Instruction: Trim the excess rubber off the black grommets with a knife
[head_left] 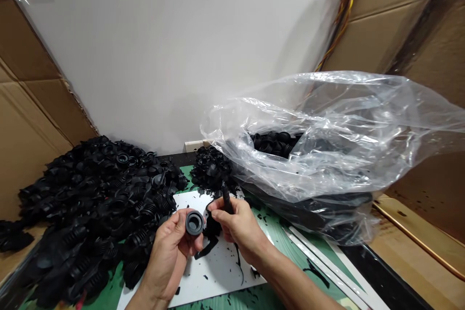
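Note:
My left hand (169, 247) holds a round black rubber part (194, 223) with its ringed opening facing me. Close beside it on the right, my right hand (236, 225) is closed around a dark pen-like tool (227, 197), which points up. The right thumb and fingertips also pinch at a dark piece next to the rubber part; its outline is hard to make out. Both hands are above a white sheet (218, 271) scattered with thin black scraps.
A large heap of black rubber parts (109, 193) covers the left side. Behind the hands is a smaller pile of black scraps (211, 167). A clear plastic bag (327, 169) with black parts stands at right. White strips (319, 261) lie on the green surface (271, 218).

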The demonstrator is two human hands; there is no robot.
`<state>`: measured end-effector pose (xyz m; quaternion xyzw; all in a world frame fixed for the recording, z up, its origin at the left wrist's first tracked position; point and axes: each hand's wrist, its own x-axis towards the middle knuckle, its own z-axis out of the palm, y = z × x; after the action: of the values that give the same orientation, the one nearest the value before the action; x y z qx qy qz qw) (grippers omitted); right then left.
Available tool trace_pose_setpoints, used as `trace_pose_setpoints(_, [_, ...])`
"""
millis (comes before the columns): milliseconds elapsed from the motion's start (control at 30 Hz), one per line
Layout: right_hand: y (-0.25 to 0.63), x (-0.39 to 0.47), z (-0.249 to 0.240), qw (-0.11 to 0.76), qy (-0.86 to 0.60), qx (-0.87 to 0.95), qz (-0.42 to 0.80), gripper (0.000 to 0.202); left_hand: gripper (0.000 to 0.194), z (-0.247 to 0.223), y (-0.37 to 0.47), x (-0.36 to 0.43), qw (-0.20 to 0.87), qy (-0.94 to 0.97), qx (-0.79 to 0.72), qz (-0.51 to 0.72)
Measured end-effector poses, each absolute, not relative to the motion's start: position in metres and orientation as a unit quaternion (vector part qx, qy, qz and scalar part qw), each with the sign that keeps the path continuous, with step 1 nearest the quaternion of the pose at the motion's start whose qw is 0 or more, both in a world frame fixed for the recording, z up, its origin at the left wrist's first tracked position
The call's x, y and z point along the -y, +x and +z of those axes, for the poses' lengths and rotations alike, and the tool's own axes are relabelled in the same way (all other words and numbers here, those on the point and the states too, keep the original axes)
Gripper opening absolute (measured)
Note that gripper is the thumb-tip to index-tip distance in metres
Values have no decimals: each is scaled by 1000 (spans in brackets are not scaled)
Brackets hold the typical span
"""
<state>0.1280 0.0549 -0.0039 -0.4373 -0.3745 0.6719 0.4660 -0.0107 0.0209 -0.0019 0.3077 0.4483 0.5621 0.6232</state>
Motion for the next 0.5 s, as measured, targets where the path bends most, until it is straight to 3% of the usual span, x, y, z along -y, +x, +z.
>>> trace_pose_setpoints(200, [128, -52, -7, 463, -427, 436, 643, 18, 31, -1, -9, -20, 620, 307, -454, 562])
trace_pose_setpoints(500, [121, -47, -6, 453, -459, 530, 551, 3, 37, -4, -5, -19, 588, 323, -497, 549])
